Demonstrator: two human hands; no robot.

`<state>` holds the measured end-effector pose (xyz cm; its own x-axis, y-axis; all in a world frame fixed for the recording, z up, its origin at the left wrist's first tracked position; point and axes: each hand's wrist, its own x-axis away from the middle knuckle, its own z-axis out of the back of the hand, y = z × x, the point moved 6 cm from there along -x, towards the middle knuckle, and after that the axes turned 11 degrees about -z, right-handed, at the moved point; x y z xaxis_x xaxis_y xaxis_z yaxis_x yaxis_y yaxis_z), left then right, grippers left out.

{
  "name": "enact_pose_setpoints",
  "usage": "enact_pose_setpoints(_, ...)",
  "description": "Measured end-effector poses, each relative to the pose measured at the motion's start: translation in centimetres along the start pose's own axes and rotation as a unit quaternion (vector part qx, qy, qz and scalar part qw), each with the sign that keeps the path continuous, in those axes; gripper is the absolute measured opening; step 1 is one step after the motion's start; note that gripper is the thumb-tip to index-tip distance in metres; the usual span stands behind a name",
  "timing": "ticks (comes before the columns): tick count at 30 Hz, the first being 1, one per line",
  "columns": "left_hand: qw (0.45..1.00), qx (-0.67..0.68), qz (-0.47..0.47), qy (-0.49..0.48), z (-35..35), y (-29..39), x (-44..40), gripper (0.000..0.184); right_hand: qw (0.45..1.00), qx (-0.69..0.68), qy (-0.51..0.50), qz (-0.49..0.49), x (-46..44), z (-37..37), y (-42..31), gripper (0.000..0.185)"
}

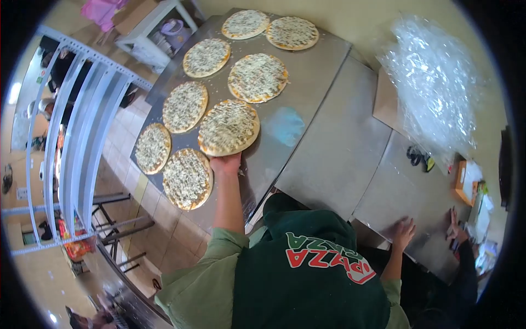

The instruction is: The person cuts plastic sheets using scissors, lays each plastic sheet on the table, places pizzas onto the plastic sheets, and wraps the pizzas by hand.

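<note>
My left hand [227,163] is under the near edge of a round pizza [229,127] topped with shredded cheese, holding it from below; most of its fingers are hidden beneath the crust. That pizza is slightly tilted and overlaps the spot between neighbouring pizzas. Several similar pizzas, among them one at the near left [188,179] and one behind [257,78], lie on the metal table [323,71]. My right hand [404,234] rests with fingers apart on the metal surface at the lower right, holding nothing.
Beside my right hand is another person's hand [455,227] in a dark sleeve. Clear plastic bags [433,82] lie on a cardboard box [386,101] at the back right. Scissors [416,156] and a small orange box [466,183] are nearer. A metal rack [82,137] stands left.
</note>
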<state>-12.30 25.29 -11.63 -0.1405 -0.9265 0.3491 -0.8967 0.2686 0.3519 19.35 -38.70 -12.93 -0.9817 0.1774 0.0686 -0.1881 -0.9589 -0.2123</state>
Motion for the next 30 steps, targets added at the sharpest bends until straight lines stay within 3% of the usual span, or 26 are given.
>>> enact_pose_setpoints(3, 0.995, 0.005, 0.040, -0.092, -2.4, -1.2, -1.6, 0.053, 0.997, -0.058, 0.040, -0.023, -0.5, 0.4, 2.2, 0.062)
enact_pose_setpoints(6, 0.973, -0.071, -0.008, -0.218, -2.6, -2.1, -2.7, 0.051, 0.997, -0.049, 0.043, -0.030, -1.9, 0.2, 4.0, 0.059)
enact_pose_setpoints(8, 0.960, -0.088, 0.011, -0.264, -3.1, -3.8, -1.9, 0.052, 0.971, -0.196, -0.041, -0.133, -2.2, -0.2, 4.3, 0.056)
enact_pose_setpoints(10, 0.955, -0.094, 0.077, -0.271, -3.1, -5.9, 0.2, 0.052, 0.962, -0.232, -0.023, -0.141, -3.1, -2.6, 7.4, 0.051)
enact_pose_setpoints(14, 0.927, -0.093, 0.277, -0.236, -1.6, -12.6, 6.4, 0.052, 0.945, -0.281, -0.048, -0.159, -1.5, -0.6, 4.4, 0.034)
enact_pose_setpoints(21, 0.802, -0.044, 0.562, -0.197, 2.2, -27.8, 17.0, 0.052, 0.890, -0.392, -0.115, -0.202, -1.3, -0.6, 4.8, 0.026)
enact_pose_setpoints(26, 0.740, -0.009, 0.647, -0.183, 3.2, -32.9, 19.5, 0.053, 0.845, -0.461, -0.171, -0.210, -0.7, 0.5, 3.8, 0.027)
enact_pose_setpoints(30, 0.758, -0.066, 0.621, -0.188, 2.4, -31.7, 19.3, 0.053, 0.812, -0.488, -0.251, -0.198, -0.6, -0.1, 3.8, 0.031)
